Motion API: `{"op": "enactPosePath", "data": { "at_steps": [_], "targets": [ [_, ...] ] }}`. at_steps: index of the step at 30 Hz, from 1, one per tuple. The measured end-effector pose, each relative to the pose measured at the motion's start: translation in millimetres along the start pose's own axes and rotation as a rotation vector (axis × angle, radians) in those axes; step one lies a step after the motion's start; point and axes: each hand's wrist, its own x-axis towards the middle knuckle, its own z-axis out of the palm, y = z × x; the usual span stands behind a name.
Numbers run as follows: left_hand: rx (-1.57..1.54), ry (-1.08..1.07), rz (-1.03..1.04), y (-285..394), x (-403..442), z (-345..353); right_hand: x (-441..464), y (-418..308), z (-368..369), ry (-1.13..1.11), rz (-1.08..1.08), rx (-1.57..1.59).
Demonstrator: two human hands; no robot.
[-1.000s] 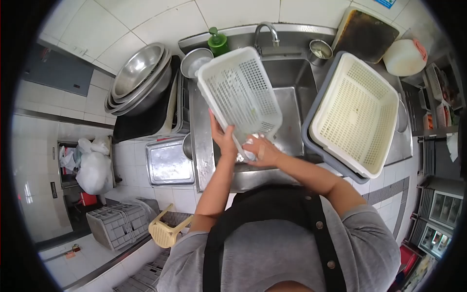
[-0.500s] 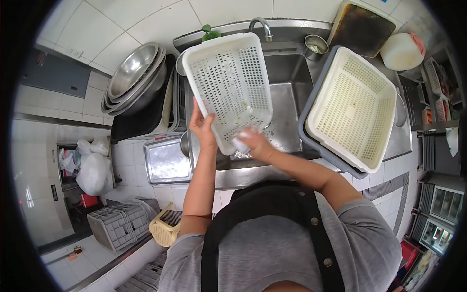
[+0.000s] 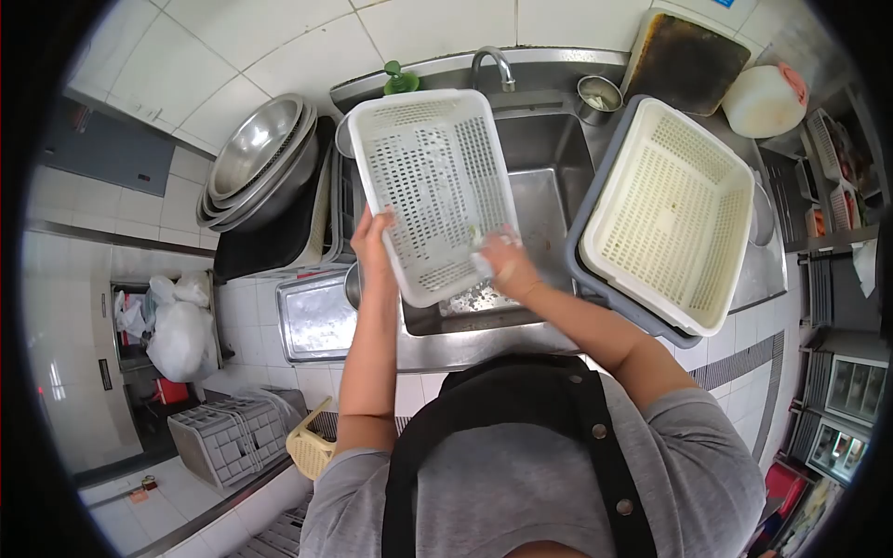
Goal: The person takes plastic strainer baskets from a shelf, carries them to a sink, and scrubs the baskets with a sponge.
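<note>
A white perforated plastic basket (image 3: 433, 195) is tilted over the left part of the steel sink (image 3: 549, 209). My left hand (image 3: 375, 246) grips its left rim, thumb over the edge. Against the inside of the right wall, near the lower corner, my right hand (image 3: 507, 260) presses with bent fingers around a small whitish wad (image 3: 482, 264). Motion blurs the wad, so its kind is unclear. Small greenish bits show in the basket near those fingers. Part of the sink is hidden behind the basket.
Right of the sink, a cream basket (image 3: 665, 214) sits in a grey tub (image 3: 609, 172). The faucet (image 3: 493, 65), a green bottle (image 3: 400, 82) and a small metal pot (image 3: 598, 98) stand behind. Steel bowls (image 3: 256, 153) are stacked at left.
My right hand, with the whitish wad, has moved right and up from the basket's lower end to its right wall. The basket has shifted down slightly in view; my left hand still grips it.
</note>
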Motion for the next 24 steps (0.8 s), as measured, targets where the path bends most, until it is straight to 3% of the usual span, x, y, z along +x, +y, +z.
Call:
{"op": "enactPosePath", "data": {
  "at_steps": [2, 6, 9, 11, 15, 20, 22, 24],
  "targets": [
    [0.083, -0.073, -0.131, 15, 11, -13, -9, 24, -5, -0.03, -0.076, -0.08],
    [-0.037, -0.401, -0.136, 24, 29, -31, -8, -26, -11, -0.106, -0.056, 0.191],
    [0.012, -0.206, 0.194, 1, -5, -24, 10, -50, -18, -0.011, 0.058, 0.29],
    [0.291, 0.078, 0.428, -48, -38, -5, 25, -64, -19, 0.019, 0.081, 0.347],
    [0.034, 0.188, 0.266, -77, -56, 1, 40, -73, -12, -0.035, 0.093, 0.484],
    [-0.011, 0.104, 0.243, -43, -48, -12, 54, -19, -25, -0.358, -0.24, 0.018],
    [-0.021, 0.098, 0.197, -30, -51, -19, 56, 30, 0, -0.171, 0.189, 0.157],
    [-0.044, 0.113, 0.186, -26, -57, -20, 66, 67, -3, -0.021, 0.413, -0.125]
  ]
}}
